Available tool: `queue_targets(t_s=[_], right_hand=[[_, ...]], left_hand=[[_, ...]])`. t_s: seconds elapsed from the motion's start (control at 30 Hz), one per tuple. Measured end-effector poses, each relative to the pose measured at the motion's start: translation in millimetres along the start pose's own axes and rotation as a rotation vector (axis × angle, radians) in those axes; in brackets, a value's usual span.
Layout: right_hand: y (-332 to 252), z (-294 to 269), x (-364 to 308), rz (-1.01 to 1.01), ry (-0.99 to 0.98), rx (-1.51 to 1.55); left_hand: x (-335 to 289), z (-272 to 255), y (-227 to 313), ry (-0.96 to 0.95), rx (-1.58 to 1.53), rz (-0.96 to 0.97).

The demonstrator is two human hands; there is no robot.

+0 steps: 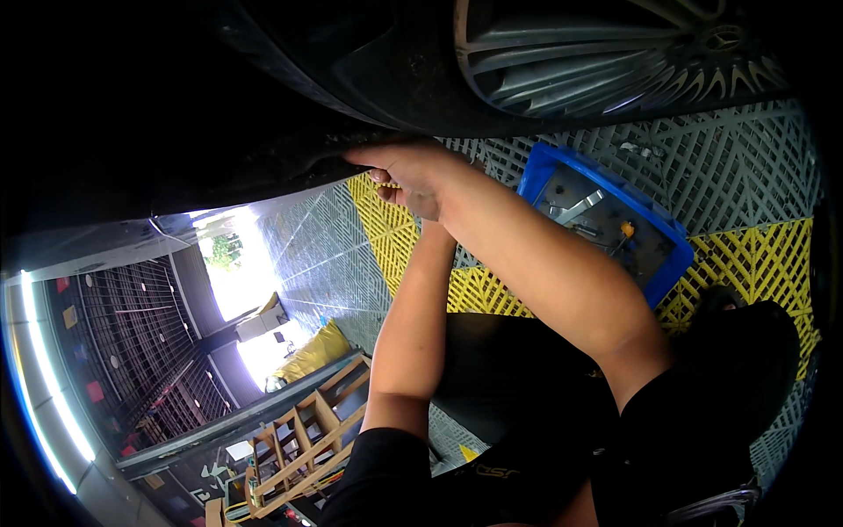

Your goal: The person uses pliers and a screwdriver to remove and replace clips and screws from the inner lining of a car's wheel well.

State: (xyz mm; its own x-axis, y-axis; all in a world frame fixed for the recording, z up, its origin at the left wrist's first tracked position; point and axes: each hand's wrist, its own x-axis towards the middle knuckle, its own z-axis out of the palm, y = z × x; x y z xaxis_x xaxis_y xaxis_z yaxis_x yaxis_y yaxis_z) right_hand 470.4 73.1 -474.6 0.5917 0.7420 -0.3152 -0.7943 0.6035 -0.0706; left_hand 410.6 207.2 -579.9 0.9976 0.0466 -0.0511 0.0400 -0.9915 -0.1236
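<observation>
My right hand (417, 176) reaches up to the lower edge of a dark car body panel (351, 75), next to a wheel (597, 66) with silver spokes. Its index finger stretches along the edge into shadow while the other fingers curl in. Whether something small sits between those fingers is hidden. My left forearm (408, 334) rises beneath the right wrist; the left hand (477, 164) is almost wholly covered by it, so its fingers do not show. Right of my hands, a blue tray (612, 184) on the floor holds a silver metal tool (580, 207) and an orange-tipped piece (627, 229).
Grey slatted floor matting (746, 167) with yellow strips (755, 263) lies around my legs. A small metal piece (643, 150) rests on it beyond the tray. At lower left stands a wooden rack (307, 439), with a yellow bag (314, 356) near a bright doorway.
</observation>
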Motion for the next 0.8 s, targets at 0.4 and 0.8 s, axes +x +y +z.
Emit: queue_targets(t_s=[0.4, 0.8], right_hand=[[-1, 4, -4, -0.032, 0.025, -0.089], [-6, -1, 8, 0.066, 0.057, -0.487]], left_hand=[[1, -20, 7, -0.036, -0.091, 0.049], [-2, -37, 12, 0.058, -0.063, 0.096]])
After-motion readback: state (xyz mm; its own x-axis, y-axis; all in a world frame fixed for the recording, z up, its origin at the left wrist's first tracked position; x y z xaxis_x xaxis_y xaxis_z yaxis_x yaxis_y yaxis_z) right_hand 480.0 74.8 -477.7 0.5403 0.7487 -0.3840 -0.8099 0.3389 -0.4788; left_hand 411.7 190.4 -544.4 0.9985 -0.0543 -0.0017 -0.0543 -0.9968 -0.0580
